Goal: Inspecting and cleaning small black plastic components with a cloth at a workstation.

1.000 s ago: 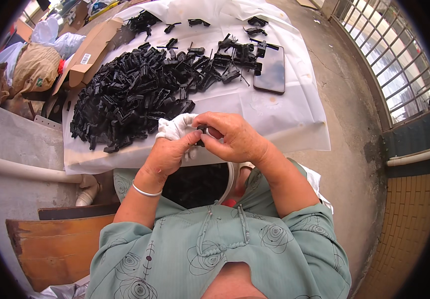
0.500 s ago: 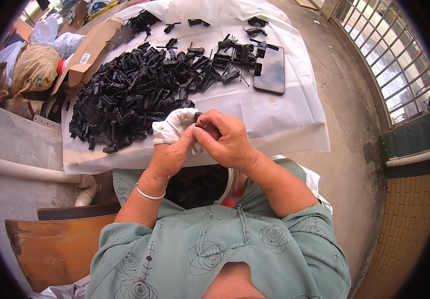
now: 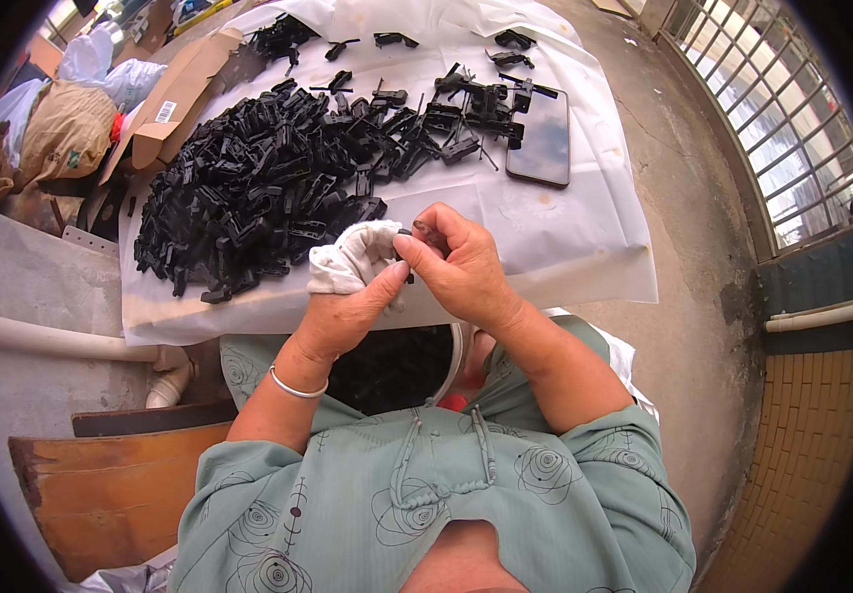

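1. Pinched between the fingertips of both our hands is a small black plastic clip (image 3: 406,247), mostly hidden by the fingers, held just above the near edge of the white plastic sheet (image 3: 584,247).
2. Our left hand (image 3: 347,311) also clutches a bunched white cloth (image 3: 347,259) against its palm, thumb raised toward the clip; a thin silver bangle (image 3: 296,387) circles that wrist.
3. Our right hand (image 3: 461,272) curls over from the right, its thumb and forefinger closed on the clip, touching the left hand's fingertips.
4. Just beyond the cloth, a large heap of black plastic clips (image 3: 268,183) lies on the sheet, spreading toward the left and far side.
5. Farther off and to the right, a looser group of assembled black pieces (image 3: 471,104) sits beside a dark smartphone (image 3: 542,138) lying flat, screen up.
6. Left of the sheet stands an open cardboard box (image 3: 174,99), and beyond it a tan sack (image 3: 66,128) and a pale plastic bag (image 3: 100,64).
7. Below our hands, in our lap, a white-rimmed basin (image 3: 454,361) holds more dark pieces; we cannot tell them apart.
8. A white pipe (image 3: 51,341) runs along the left at floor level, with a wooden board (image 3: 110,489) nearer to us.
9. Bare concrete floor (image 3: 693,198) lies to the right, bounded by a metal window grille (image 3: 792,109).
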The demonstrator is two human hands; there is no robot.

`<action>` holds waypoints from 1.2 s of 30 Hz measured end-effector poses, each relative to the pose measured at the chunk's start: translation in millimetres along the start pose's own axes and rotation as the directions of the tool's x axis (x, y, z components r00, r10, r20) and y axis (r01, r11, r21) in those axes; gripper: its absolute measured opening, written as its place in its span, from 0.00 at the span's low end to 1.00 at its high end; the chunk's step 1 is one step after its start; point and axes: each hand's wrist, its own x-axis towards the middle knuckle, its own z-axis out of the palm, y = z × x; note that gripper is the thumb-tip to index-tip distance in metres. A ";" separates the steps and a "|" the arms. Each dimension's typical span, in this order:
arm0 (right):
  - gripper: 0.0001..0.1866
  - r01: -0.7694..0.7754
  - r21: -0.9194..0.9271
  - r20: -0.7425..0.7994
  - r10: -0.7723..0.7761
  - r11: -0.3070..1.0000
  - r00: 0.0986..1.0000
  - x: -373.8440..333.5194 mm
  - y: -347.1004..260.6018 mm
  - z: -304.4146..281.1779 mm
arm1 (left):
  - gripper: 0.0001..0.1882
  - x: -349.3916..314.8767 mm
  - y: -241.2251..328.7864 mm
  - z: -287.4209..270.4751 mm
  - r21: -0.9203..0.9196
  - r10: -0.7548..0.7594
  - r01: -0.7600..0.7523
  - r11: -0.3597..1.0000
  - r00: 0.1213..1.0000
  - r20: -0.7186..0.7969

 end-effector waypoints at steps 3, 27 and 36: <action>0.09 -0.100 0.185 0.056 0.091 0.978 0.994 3.3 5.4 -2.4 | 0.14 2.2 3.4 0.7 0.048 -0.043 0.042 0.998 0.998 0.038; 0.11 0.267 -0.307 0.155 -0.229 0.914 0.961 1.5 -2.4 -4.6 | 0.14 -1.2 3.9 5.3 0.089 0.024 -0.016 0.996 0.996 -0.088; 0.13 0.126 -0.139 0.245 -0.089 0.982 0.965 3.8 -2.2 -8.1 | 0.13 -3.0 7.4 6.7 0.223 0.072 -0.047 0.974 0.992 -0.105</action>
